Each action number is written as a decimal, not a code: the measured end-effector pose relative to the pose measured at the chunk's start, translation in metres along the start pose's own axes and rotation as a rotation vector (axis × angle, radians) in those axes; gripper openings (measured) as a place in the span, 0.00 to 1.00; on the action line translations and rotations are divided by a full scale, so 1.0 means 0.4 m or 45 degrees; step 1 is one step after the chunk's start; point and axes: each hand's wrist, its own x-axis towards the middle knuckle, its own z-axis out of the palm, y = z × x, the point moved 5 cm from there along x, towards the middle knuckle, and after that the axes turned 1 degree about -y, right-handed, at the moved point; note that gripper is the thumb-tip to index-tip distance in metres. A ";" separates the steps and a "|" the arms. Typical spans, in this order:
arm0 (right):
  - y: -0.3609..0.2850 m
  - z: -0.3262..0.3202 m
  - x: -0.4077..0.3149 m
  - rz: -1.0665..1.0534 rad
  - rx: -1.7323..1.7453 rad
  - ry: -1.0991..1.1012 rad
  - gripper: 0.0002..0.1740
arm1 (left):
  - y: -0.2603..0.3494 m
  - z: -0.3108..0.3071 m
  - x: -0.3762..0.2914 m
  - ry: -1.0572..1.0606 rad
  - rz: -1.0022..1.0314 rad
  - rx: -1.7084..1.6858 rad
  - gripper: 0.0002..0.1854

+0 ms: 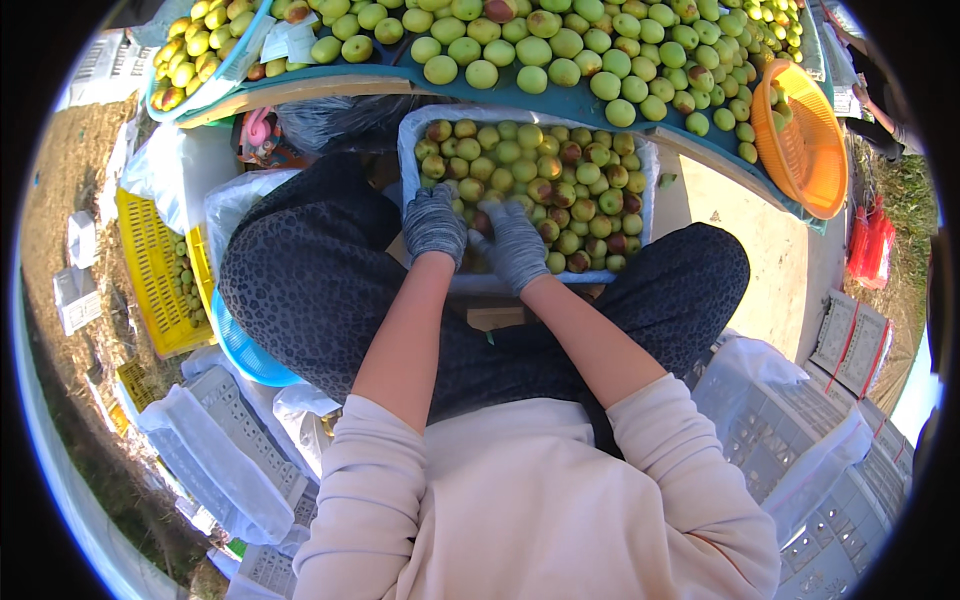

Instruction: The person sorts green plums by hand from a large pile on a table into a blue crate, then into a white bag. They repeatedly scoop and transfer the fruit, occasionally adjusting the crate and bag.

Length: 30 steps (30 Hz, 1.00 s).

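A lined crate full of green and reddish-brown jujube-like fruits stands before me, between my knees. My left hand, in a grey knit glove, lies at the crate's left side with its fingers bent over the edge of the fruit. My right hand, gloved the same way, rests on the fruit in the front left part, its fingers spread and partly blurred. Whether either hand holds a fruit, I cannot tell. Beyond the crate, many more green fruits lie heaped on a table with a dark teal cover.
An orange plastic basket tilts at the table's right end. At left are a yellow crate with fruit and a blue basin. Grey crates stand at lower right, red bags farther off. Another person's arm shows at upper right.
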 end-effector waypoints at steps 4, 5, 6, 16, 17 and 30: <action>-0.008 0.012 0.000 -0.060 -0.094 0.041 0.26 | -0.012 0.021 0.004 -0.049 -0.021 -0.080 0.19; -0.005 0.012 0.002 -0.071 -0.108 0.045 0.25 | -0.013 0.023 0.005 -0.059 -0.035 -0.086 0.19; 0.002 0.017 0.006 -0.029 -0.098 -0.010 0.24 | -0.010 0.022 0.004 -0.047 -0.031 -0.095 0.18; -0.005 -0.275 -0.030 -0.279 0.145 0.424 0.18 | 0.068 -0.012 -0.026 0.007 0.123 -0.107 0.13; 0.033 -0.365 -0.033 -0.280 0.115 0.561 0.15 | 0.079 -0.015 -0.026 0.040 0.197 -0.084 0.13; 0.873 -1.017 0.275 0.643 0.252 0.452 0.27 | 0.106 0.009 -0.017 -0.106 0.211 0.106 0.18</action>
